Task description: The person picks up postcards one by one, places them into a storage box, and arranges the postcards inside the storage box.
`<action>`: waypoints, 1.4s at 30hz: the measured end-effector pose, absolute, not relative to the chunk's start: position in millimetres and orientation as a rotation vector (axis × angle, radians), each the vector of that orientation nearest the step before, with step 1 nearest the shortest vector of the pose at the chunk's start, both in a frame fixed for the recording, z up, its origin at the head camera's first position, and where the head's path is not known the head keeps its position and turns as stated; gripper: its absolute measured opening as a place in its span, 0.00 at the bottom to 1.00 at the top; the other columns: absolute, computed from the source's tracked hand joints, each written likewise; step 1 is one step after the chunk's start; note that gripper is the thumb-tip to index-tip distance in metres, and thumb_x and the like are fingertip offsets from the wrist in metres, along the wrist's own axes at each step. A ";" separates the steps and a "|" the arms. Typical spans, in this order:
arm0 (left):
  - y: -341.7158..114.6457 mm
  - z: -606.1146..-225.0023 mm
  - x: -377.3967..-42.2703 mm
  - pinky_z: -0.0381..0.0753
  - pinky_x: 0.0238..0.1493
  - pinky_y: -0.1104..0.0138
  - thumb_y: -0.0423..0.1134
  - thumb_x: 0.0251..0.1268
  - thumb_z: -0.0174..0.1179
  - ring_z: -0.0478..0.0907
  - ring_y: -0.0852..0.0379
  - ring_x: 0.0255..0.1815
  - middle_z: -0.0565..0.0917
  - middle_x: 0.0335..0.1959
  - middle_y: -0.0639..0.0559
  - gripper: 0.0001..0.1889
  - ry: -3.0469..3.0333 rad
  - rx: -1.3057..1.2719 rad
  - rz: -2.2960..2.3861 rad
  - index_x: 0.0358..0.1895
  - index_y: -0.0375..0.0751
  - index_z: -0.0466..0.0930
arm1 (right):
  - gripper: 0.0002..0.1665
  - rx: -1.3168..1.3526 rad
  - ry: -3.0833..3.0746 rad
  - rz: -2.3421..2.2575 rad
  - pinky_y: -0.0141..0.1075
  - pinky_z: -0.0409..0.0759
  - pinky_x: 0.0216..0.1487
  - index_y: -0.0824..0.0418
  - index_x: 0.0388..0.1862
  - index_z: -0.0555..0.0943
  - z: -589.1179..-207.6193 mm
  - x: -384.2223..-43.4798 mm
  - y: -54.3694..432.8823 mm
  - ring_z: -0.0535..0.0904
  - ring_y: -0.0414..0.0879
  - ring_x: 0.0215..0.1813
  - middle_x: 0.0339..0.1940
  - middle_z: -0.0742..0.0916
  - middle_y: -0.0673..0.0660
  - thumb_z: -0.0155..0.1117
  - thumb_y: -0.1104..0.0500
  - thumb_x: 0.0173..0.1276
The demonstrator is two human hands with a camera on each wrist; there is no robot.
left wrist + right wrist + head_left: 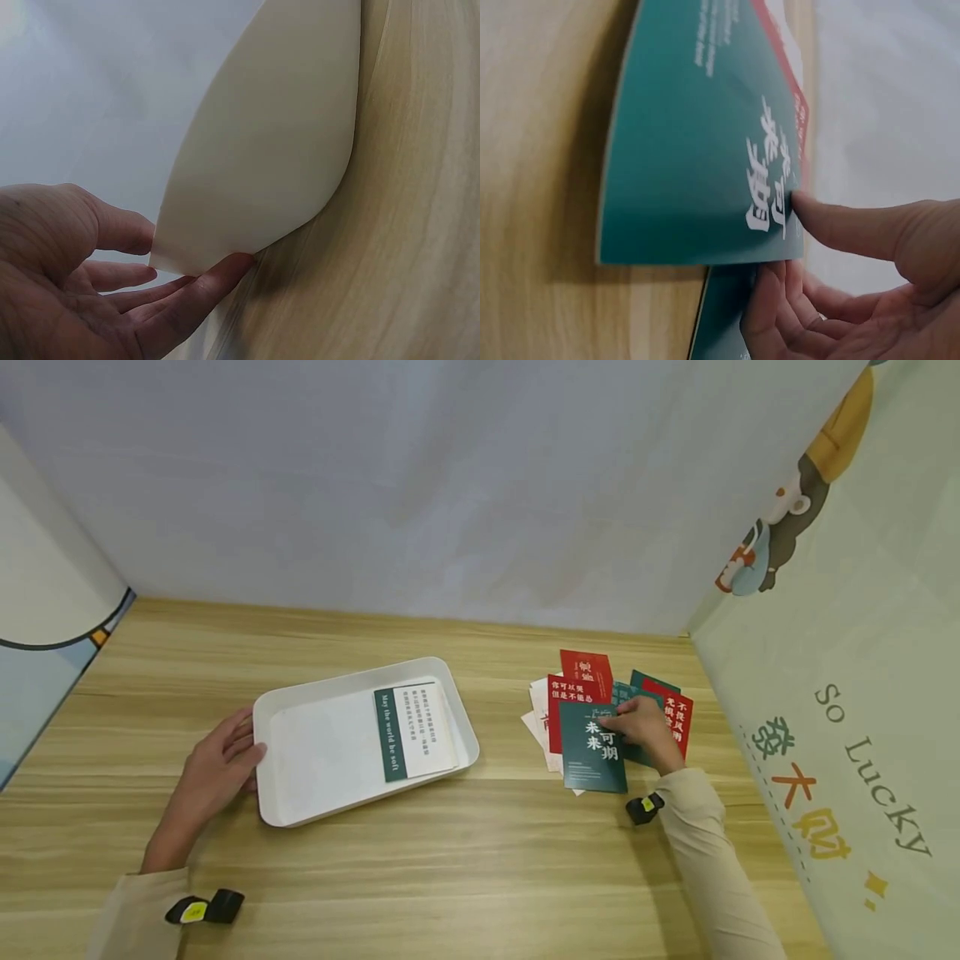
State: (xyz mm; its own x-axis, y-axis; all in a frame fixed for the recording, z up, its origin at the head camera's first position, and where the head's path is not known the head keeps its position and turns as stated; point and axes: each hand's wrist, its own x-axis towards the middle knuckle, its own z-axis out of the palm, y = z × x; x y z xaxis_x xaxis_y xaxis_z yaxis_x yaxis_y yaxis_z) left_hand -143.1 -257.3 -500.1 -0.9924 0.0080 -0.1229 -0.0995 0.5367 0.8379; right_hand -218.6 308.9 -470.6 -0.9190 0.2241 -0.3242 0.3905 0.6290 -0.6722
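My right hand (648,727) pinches a dark green card (592,768) with white characters near its upper right edge. In the right wrist view the thumb (847,225) lies on the card's face and the fingers are behind it. Under and around it lies a loose pile of red, green and white cards, among them a red card (587,665). My left hand (217,764) is at the left end of a white tray (300,814), thumb at the rim and fingertips against the outer wall. Inside the tray's right part lie a white card (431,735) and a green-edged card (389,735).
The wooden table (450,877) meets a pale cloth backdrop (412,485) behind. A printed panel (847,735) with lettering borders the right side, and another printed panel (52,568) stands at the left. Black straps with yellow labels sit at both wrists.
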 end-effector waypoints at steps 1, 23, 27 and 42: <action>-257.3 -500.0 -143.3 0.68 0.40 0.89 0.35 0.82 0.51 0.66 0.24 0.74 0.64 0.75 0.20 0.35 2.656 -0.080 1.455 0.83 0.27 0.48 | 0.25 0.508 2.632 -1.180 0.47 0.88 0.48 0.77 0.52 0.74 -468.7 -217.6 308.3 0.84 0.58 0.46 0.46 0.81 0.69 0.75 0.61 0.68; -257.2 -500.5 -144.0 0.63 0.43 0.91 0.36 0.82 0.52 0.66 0.25 0.75 0.65 0.75 0.21 0.35 2.660 -0.082 1.459 0.83 0.29 0.49 | 0.23 0.515 2.490 -1.354 0.38 0.89 0.44 0.74 0.65 0.76 -463.9 -215.3 317.6 0.84 0.39 0.37 0.46 0.89 0.62 0.65 0.64 0.77; -257.5 -499.8 -144.3 0.64 0.43 0.91 0.36 0.82 0.51 0.66 0.26 0.75 0.64 0.76 0.21 0.35 2.657 -0.092 1.449 0.83 0.29 0.48 | 0.25 0.507 2.459 -1.392 0.38 0.89 0.45 0.74 0.67 0.75 -462.5 -214.7 317.6 0.84 0.36 0.35 0.43 0.88 0.57 0.66 0.62 0.77; -255.6 -499.1 -144.1 0.74 0.53 0.80 0.35 0.82 0.51 0.66 0.26 0.75 0.64 0.76 0.22 0.35 2.663 -0.118 1.424 0.84 0.29 0.47 | 0.30 0.382 2.373 -1.529 0.34 0.88 0.48 0.71 0.71 0.73 -453.8 -214.5 311.6 0.83 0.37 0.39 0.37 0.86 0.46 0.67 0.57 0.77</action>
State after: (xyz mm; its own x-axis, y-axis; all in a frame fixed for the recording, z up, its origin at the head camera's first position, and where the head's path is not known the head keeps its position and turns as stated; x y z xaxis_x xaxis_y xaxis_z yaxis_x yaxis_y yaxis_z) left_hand -144.1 -255.6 -499.1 -0.9898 -0.0123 -0.1418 -0.1248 0.5543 0.8229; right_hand -214.5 311.6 -453.8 -0.9222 0.0638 -0.3814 0.3737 0.4009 -0.8364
